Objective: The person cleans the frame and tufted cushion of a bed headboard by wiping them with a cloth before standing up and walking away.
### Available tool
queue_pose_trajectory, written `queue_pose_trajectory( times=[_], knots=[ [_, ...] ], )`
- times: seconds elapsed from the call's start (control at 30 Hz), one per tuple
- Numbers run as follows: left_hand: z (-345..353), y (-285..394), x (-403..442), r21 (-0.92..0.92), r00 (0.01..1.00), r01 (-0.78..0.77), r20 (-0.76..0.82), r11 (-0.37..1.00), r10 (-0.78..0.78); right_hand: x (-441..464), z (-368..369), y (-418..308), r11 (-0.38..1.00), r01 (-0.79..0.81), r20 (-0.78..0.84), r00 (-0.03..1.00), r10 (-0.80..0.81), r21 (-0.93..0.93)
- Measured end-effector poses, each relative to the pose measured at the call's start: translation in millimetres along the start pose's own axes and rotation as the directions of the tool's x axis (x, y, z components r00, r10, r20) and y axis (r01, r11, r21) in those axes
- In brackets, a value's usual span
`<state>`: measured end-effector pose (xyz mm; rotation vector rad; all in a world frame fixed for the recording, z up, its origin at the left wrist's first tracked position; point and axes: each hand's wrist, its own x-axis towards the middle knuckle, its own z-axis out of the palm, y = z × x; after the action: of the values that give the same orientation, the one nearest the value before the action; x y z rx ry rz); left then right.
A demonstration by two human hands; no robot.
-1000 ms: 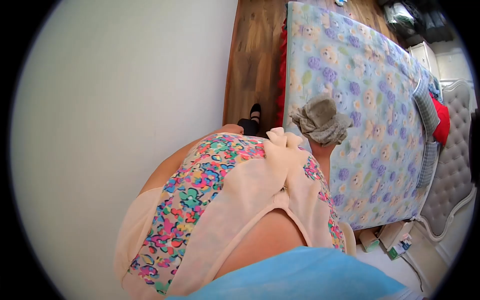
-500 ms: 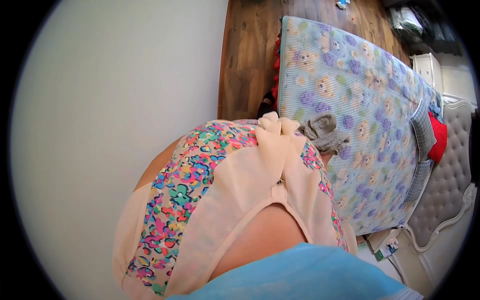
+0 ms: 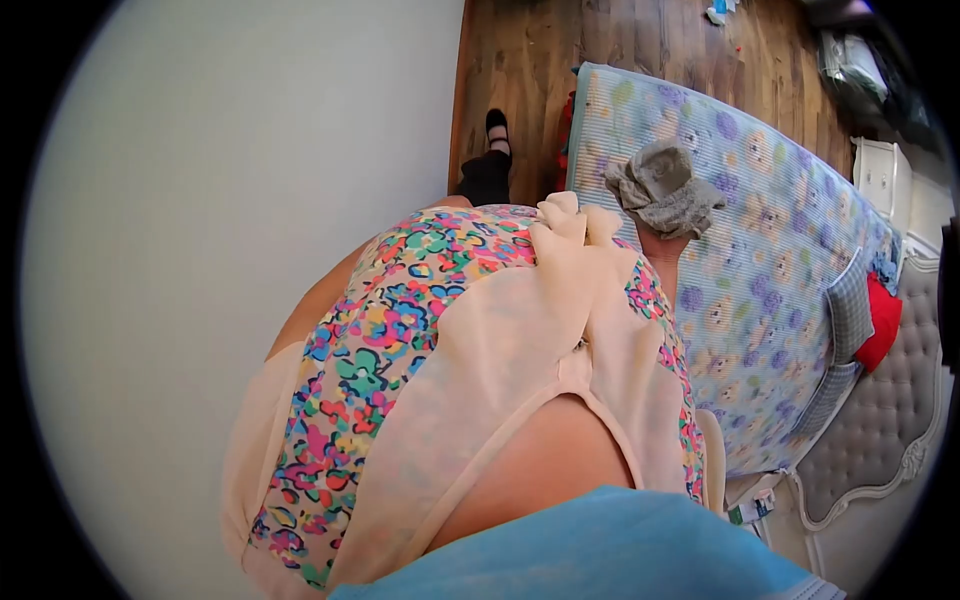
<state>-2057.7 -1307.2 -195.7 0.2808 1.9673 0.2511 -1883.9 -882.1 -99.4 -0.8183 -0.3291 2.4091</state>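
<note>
A crumpled grey cloth (image 3: 662,188) is in my right hand (image 3: 664,243), over the near left part of the bed. The cloth covers my fingers. My left arm hangs beside the floral dress, close to the white wall. Only a bit of skin at my left hand (image 3: 453,202) shows past the dress, and its fingers are hidden. My foot in a black shoe (image 3: 496,125) is on the wooden floor, between wall and bed.
The bed has a patterned mattress cover (image 3: 740,260). Checked pillows (image 3: 849,308) and a red cloth (image 3: 879,322) lie near the grey tufted headboard (image 3: 870,430). Beyond stands a white nightstand (image 3: 882,178). Bagged items (image 3: 852,72) are at the top right.
The view has shifted along the bed. The grey cloth, partly behind the dress half a second ago, shows more fully again, still in my right hand. A foot has come forward on the floor.
</note>
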Motion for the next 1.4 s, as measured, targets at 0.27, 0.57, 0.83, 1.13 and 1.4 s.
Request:
queue_pose_trajectory(
  times=[0.27,0.57,0.83,1.13,1.4],
  knots=[
    [-11.7,0.2,10.5,-0.065,1.000,0.022,-0.008,0.998,-0.022,4.2,-17.0,6.5,0.997,-0.046,0.081,0.996,0.041,0.069],
    [56.2,21.2,97.7,-0.155,0.998,-0.020,-0.066,0.988,0.010,24.3,-107.3,-5.2,0.991,-0.118,0.066,0.990,0.123,-0.069],
    [-26.8,87.2,204.7,-0.254,0.998,-0.063,-0.004,0.965,0.064,154.4,23.6,32.3,0.989,-0.119,-0.067,0.991,0.113,-0.082],
    [-198.0,293.9,357.8,-0.341,0.989,-0.022,0.129,0.940,0.070,459.5,169.0,-62.7,0.905,-0.372,-0.247,0.915,0.320,-0.205],
    [-365.9,385.5,344.7,-0.442,0.980,0.065,0.199,0.895,0.028,651.5,322.7,-52.4,0.802,-0.445,-0.055,0.884,0.464,-0.398]
  ],
)
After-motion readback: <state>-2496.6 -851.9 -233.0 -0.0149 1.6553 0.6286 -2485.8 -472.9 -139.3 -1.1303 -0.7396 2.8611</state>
